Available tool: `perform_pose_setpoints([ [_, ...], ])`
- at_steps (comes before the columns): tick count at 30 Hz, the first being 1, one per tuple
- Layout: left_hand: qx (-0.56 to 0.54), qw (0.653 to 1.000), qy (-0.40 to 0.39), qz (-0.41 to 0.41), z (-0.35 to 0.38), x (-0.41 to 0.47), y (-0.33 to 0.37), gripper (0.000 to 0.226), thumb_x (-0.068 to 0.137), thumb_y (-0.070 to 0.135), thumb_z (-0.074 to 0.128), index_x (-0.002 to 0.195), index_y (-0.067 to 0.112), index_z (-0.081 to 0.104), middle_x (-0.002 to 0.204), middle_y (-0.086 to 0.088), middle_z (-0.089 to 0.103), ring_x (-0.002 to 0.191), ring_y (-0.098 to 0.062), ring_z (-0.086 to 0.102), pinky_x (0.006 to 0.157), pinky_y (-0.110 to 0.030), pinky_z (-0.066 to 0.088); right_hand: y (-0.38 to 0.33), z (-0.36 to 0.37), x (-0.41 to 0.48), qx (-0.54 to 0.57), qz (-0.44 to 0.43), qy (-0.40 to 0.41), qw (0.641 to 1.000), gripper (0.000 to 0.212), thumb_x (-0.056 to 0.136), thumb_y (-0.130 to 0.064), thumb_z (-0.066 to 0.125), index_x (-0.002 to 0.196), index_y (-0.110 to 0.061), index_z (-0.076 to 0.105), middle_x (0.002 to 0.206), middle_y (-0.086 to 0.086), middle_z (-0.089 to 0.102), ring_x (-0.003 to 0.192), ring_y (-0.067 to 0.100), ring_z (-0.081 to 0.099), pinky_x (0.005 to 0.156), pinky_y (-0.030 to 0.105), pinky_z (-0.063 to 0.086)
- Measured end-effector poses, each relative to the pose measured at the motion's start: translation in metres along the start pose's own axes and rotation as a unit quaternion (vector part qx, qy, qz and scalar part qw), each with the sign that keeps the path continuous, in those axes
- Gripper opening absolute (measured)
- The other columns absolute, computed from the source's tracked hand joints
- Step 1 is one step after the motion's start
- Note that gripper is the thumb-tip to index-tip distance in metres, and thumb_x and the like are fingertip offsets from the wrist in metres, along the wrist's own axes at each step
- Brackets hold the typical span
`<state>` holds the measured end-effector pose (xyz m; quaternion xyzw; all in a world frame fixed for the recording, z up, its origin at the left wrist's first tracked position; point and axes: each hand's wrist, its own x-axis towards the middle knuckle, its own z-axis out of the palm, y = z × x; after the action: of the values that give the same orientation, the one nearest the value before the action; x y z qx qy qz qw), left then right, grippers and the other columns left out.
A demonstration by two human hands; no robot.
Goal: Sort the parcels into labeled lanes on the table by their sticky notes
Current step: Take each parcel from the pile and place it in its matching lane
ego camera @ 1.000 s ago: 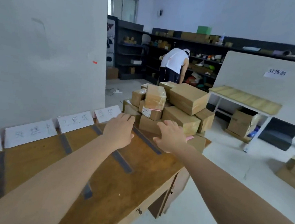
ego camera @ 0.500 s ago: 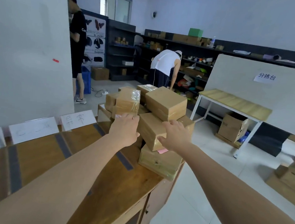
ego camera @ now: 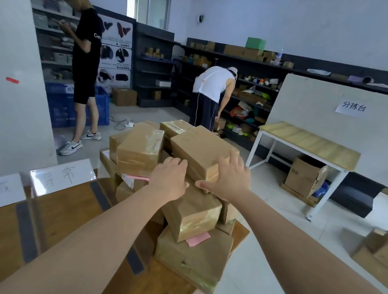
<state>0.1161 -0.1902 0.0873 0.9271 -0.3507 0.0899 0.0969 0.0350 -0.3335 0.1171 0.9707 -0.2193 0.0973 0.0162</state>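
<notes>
Several brown cardboard parcels are heaped at the right end of the wooden table (ego camera: 66,218). My right hand (ego camera: 228,179) holds the near end of the top parcel (ego camera: 199,152), fingers spread over its edge and thumb beneath. My left hand (ego camera: 168,178) touches that parcel's near left corner with its fingertips. Pink sticky notes show on a lower parcel (ego camera: 198,238) and on another parcel at the left (ego camera: 137,178). White lane labels (ego camera: 63,176) stand along the table's back edge. Grey tape strips (ego camera: 99,196) divide the lanes.
A person in black (ego camera: 85,68) stands at the left by a blue crate (ego camera: 61,111). Another person in white (ego camera: 212,88) bends at the dark shelves. A white-legged table (ego camera: 309,144) stands to the right, with cartons (ego camera: 304,176) beneath and more on the floor (ego camera: 384,252).
My view has come closer to the pile. Both hands rose from the lower parcels to the top parcel, and my right hand now holds its near end.
</notes>
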Motion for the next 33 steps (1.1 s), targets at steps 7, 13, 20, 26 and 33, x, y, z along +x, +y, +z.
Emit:
perform_pose_setpoints([
  [7,-0.004,0.999,-0.024,-0.039,0.031,0.032,0.006,0.064,0.094,0.041,0.055,0.147,0.012,0.033,0.148,-0.006,0.041,0.139,-0.024,0.034,0.111,-0.041,0.035,0.011,0.016,0.054,0.053,0.023,-0.035,0.998,0.133,0.051,-0.097,0.051,0.155,-0.024,0.01,0.162,0.02,-0.014,0.149,0.042,-0.008,0.112,0.064,0.019],
  [13,-0.078,0.99,-0.048,-0.103,0.041,0.042,0.019,0.066,0.097,0.041,0.051,0.15,0.011,0.028,0.148,-0.009,0.041,0.139,-0.027,0.035,0.111,-0.045,0.036,0.028,0.018,0.072,0.047,-0.003,0.014,0.999,0.1,0.058,-0.085,0.054,0.134,-0.022,0.041,0.143,0.018,0.032,0.129,0.037,0.027,0.096,0.046,0.034],
  [20,-0.37,0.897,0.019,-0.242,0.036,0.049,0.039,0.054,0.103,0.037,0.039,0.151,0.016,0.025,0.143,-0.007,0.049,0.129,-0.03,0.048,0.103,-0.038,0.039,0.055,0.005,0.077,0.29,0.053,-0.027,0.955,0.105,0.05,-0.083,0.048,0.137,-0.025,0.04,0.132,0.013,0.041,0.128,0.034,0.03,0.103,0.047,0.034],
  [26,-0.702,0.635,0.058,-0.316,0.028,0.043,0.059,0.044,0.101,0.048,0.04,0.138,0.026,0.045,0.13,-0.002,0.06,0.111,-0.022,0.062,0.087,-0.042,0.055,0.067,0.005,0.069,0.45,0.063,-0.087,0.887,0.107,0.046,-0.088,0.047,0.136,-0.03,0.045,0.135,0.008,0.048,0.131,0.029,0.033,0.102,0.045,0.036],
  [33,-0.744,0.576,0.147,-0.305,0.014,0.028,0.06,0.058,0.095,0.066,0.03,0.138,0.03,0.048,0.122,0.0,0.065,0.105,-0.022,0.064,0.099,-0.049,0.047,0.071,0.015,0.064,0.632,0.032,-0.158,0.758,0.059,0.078,-0.066,0.061,0.119,-0.023,0.061,0.11,-0.004,0.066,0.107,0.02,0.062,0.102,0.044,0.045],
])
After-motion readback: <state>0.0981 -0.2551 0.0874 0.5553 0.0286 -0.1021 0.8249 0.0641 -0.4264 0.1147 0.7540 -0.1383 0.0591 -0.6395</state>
